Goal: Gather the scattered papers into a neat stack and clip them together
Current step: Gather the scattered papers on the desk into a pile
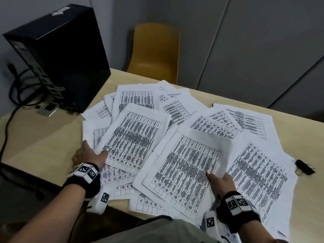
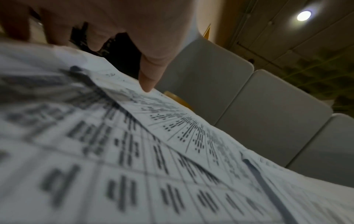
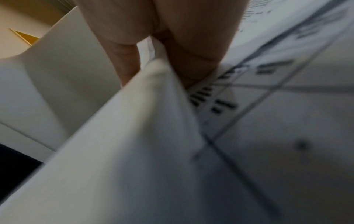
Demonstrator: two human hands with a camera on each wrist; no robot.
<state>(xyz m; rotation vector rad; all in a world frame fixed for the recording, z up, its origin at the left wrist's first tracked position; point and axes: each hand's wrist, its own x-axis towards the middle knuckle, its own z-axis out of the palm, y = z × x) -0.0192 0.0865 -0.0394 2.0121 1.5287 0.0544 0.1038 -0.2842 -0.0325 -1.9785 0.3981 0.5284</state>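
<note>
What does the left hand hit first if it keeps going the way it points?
Probably only more paper: the left hand points up-right across the scattered white printed sheets. Beyond them lies bare tan tabletop, then the mustard-yellow plastic chair. Depth is unclear.

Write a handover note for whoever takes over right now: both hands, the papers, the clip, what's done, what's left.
Left hand: pinches the near edge of one sheet.
Right hand: pinches another sheet, its edge lifted.
Papers: spread overlapping across the desk.
Clip: lies on the desk at the right, beside the papers, untouched.
Done: nothing stacked yet.
Left: gather, square up, clip.
</note>
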